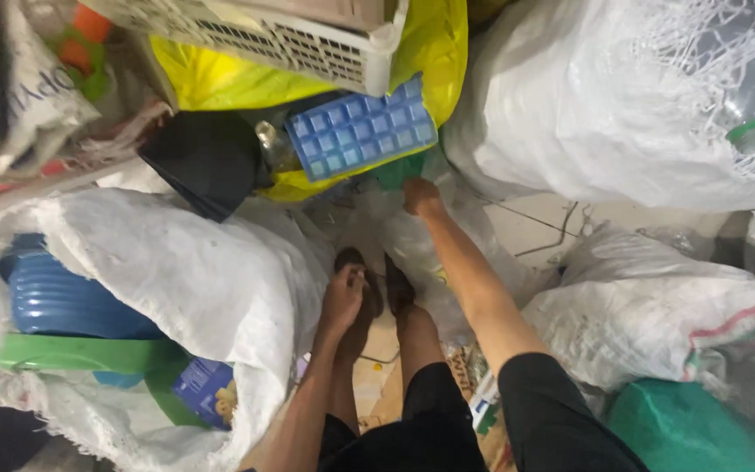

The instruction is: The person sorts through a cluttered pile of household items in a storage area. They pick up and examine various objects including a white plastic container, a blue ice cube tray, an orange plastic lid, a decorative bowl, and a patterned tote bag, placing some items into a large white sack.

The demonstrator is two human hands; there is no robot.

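Several bulging sacks are seen ringed around a narrow strip of tiled floor [530, 229], where the right hand [420, 196] is stretched far forward onto a crumpled clear plastic bag [395, 229]. The fingers are curled down into the film, beside a green scrap [399, 172]; whether anything is actually gripped cannot be told. The bag lies straight ahead of the right arm, its length running from near to far, and it is reached by that hand alone. What appears to be the left hand [343, 297] is held low and nearer, by the feet, well short of the bag; its grip cannot be made out.

Just beyond the right hand, a blue ice-cube tray [362, 128] is lodged slantwise against a yellow bag [220, 80], with a white slotted basket [294, 37] set above and a black plastic piece [205, 159] to its left. At the left, an open white woven sack [211, 280] is filled with a blue ribbed tub [67, 299], a green strip [85, 354] and a blue carton [205, 391]. Tied white sacks [605, 105] are stacked at the right, a green sack [688, 433] nearest.
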